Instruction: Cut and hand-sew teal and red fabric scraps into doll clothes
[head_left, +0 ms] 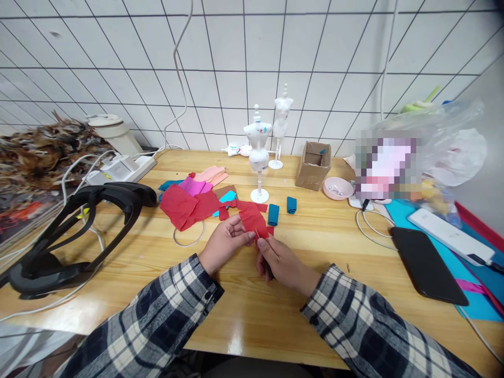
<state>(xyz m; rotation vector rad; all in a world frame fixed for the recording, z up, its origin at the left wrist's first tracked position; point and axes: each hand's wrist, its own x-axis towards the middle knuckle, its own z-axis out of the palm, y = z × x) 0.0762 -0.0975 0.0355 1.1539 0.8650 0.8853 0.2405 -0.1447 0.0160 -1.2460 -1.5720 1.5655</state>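
My left hand (230, 239) pinches the lower edge of a small red crepe paper piece (252, 218) above the table. Close beside it, my right hand (281, 260) is closed around what look like small scissors, with a thin metal tip (257, 232) at the paper's lower edge and a dark handle partly hidden under the fingers. Larger red crepe sheets (179, 207) lie to the left, over magenta, peach and teal pieces. Two rolled teal strips, one nearer (273, 214) and one farther (291, 205), rest just right of the held paper.
Two white mini dress forms, one in front (259, 149) and one behind (282, 118), stand near the tiled wall. Right of them are a cardboard box (313, 170) and a pink bowl (338, 189). A black phone (427, 265) lies right; a black headset frame (118, 202) and cables lie left.
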